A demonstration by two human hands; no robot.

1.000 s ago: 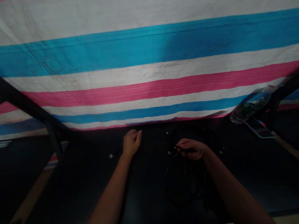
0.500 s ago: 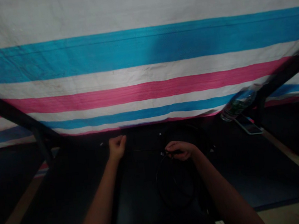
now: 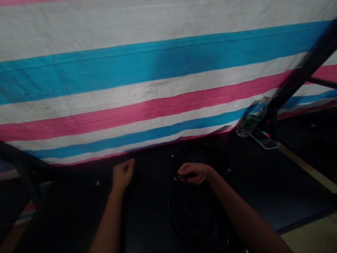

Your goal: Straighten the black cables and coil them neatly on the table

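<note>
Right hand (image 3: 194, 173) — fingers closed on black cable (image 3: 170, 215), its loops on the dark table (image 3: 150, 234); left hand (image 3: 123, 174) — thumb and fingers together, grip contents too dark to tell.

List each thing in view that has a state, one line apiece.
left hand: curled closed, contents unclear
right hand: closed on black cable
black cable: looped
bottle: tilted, cap unclear
phone: lying flat
striped sheet: spread out, lightly creased

striped sheet (image 3: 137, 63), black tabletop (image 3: 150, 234), dim light
</note>
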